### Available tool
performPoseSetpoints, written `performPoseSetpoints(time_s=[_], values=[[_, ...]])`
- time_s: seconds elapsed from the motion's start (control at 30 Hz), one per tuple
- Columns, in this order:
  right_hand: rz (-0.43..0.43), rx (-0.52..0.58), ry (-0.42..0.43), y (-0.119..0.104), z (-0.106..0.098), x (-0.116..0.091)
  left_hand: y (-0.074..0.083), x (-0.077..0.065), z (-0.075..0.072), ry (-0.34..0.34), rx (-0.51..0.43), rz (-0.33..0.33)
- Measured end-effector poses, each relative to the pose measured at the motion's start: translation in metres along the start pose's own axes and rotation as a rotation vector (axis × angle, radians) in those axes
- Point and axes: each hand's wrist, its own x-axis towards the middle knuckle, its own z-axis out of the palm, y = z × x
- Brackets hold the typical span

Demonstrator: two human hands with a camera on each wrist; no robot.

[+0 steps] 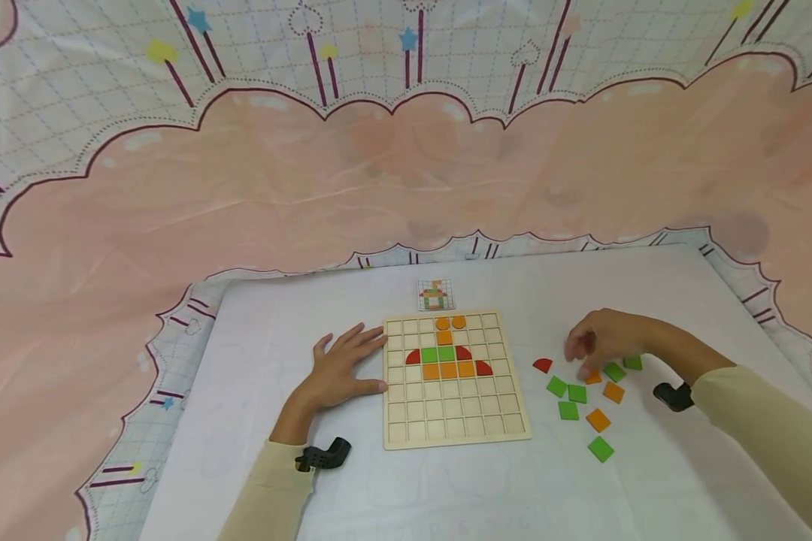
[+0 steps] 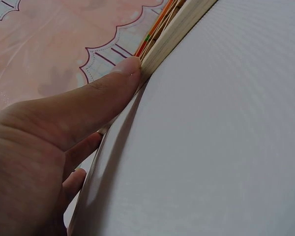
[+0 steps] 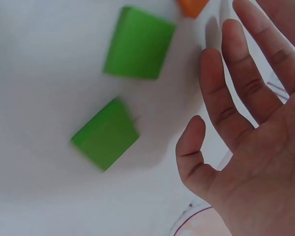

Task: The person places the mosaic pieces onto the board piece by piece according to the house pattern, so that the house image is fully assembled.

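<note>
In the head view my left hand (image 1: 341,368) lies spread at the left edge of a wooden grid board (image 1: 413,432), its thumb and fingertips touching the edge. The left wrist view shows the thumb (image 2: 103,93) against the board's side. Orange, green and red pieces sit in the upper part of the grid, including two orange discs (image 1: 459,322). My right hand (image 1: 605,338) hovers over loose tiles, a fingertip right at an orange square tile (image 1: 593,378). Its visible fingers are loosely bent in the right wrist view, beside green tiles (image 3: 139,44), with nothing seen between them.
A small pattern card (image 1: 436,295) lies just beyond the board. Right of the board are a red quarter-round piece (image 1: 543,365), several green squares (image 1: 601,448) and orange squares (image 1: 598,420). A white cloth (image 1: 243,330) covers the table.
</note>
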Motion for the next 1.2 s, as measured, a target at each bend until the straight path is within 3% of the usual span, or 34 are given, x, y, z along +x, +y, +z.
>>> performPoseSetpoints(time_s=[0.53, 0.87, 1.2], values=[[-0.009, 0.067, -0.010, 0.016, 0.004, -0.012, 0.000, 0.000, 0.000, -0.006, 0.004, -0.006], [-0.072, 0.007, 0.065, 0.016, 0.002, -0.012, 0.000, 0.001, 0.000, -0.012, 0.003, -0.012], [-0.058, 0.023, 0.106, 0.015, 0.003, -0.008, 0.001, 0.000, -0.001, -0.010, -0.004, -0.012]])
